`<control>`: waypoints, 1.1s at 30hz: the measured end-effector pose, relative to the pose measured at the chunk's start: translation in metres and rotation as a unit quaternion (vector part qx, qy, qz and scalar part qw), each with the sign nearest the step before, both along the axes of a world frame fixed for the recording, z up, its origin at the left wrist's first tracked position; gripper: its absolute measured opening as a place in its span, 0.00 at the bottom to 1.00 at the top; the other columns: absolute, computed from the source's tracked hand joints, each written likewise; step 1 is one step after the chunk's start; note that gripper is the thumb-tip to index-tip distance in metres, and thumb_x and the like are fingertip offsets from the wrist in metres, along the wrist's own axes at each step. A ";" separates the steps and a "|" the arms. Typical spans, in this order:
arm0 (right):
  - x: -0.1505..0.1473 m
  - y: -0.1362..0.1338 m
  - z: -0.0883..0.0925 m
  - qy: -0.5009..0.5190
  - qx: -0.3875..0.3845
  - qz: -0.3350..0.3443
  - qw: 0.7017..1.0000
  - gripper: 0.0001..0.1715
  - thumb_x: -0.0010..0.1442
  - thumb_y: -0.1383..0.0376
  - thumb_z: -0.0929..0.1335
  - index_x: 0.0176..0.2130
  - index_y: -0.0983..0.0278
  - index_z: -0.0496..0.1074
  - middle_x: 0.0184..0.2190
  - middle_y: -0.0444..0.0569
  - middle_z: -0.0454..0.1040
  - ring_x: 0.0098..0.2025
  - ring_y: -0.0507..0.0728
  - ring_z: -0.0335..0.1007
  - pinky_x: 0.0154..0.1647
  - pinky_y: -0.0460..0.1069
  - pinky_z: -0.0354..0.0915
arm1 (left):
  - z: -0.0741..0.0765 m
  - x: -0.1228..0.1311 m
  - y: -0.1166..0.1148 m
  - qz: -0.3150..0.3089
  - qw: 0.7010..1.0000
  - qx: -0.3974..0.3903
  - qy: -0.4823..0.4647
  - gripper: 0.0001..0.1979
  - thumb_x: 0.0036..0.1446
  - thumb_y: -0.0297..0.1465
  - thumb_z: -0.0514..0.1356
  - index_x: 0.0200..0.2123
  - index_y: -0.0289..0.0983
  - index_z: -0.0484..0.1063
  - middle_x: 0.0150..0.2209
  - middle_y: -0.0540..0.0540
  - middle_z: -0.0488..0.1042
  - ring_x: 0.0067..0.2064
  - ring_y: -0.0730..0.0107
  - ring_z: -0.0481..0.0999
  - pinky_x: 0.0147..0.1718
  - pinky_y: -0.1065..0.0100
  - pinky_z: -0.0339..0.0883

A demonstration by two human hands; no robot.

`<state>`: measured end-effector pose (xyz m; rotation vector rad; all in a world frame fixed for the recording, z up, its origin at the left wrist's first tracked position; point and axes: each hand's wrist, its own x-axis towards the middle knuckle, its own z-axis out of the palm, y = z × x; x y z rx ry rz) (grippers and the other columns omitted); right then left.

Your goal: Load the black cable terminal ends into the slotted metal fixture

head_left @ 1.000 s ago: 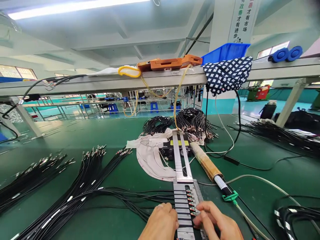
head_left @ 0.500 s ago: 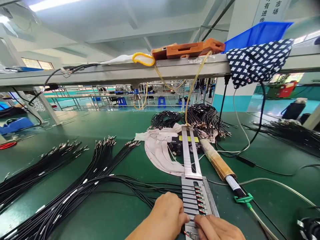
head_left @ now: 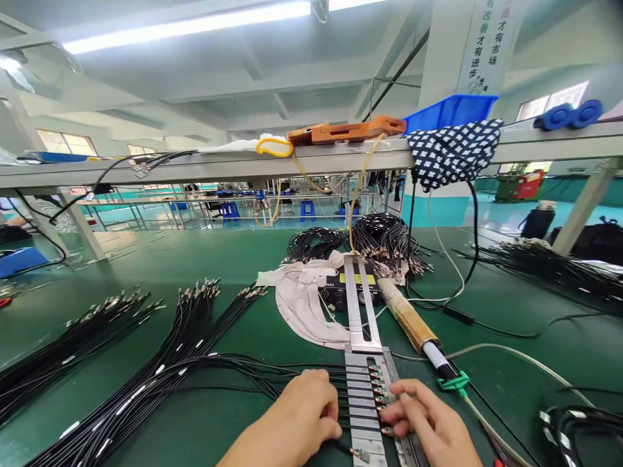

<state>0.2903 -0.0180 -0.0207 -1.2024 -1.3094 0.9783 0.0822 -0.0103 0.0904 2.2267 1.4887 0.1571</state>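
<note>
The slotted metal fixture lies in front of me, with several black cables laid across its grooves and their small connector ends lined up in the slot. My left hand is closed at the fixture's left side, pinching a black cable whose exposed end rests over the lower part of the fixture. My right hand is at the right edge, fingers bent and apart, the fingertips near the lowest seated connector; whether they touch it I cannot tell. Leftward from the fixture runs a bundle of black cables.
Behind the fixture, a long metal slide extends over a black control box and a pale cloth. A tape-wrapped tool with a green clip lies to the right. Coiled cables sit farther back, beneath an overhead rail.
My right hand has moved apart from my left and opened at the fixture's right edge. My left hand has shifted slightly left. The view has tilted up and turned a little right.
</note>
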 end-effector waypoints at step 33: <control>0.012 0.003 0.008 0.029 -0.010 0.000 1.000 0.32 0.61 0.37 0.62 0.38 0.63 0.69 0.24 0.47 0.77 0.22 0.54 0.68 0.26 0.46 0.64 | -0.100 0.023 0.008 -0.187 0.902 0.381 0.082 0.09 0.51 0.19 0.61 0.29 0.38 0.66 0.29 0.51 0.67 0.30 0.68 0.69 0.33 0.71 0.69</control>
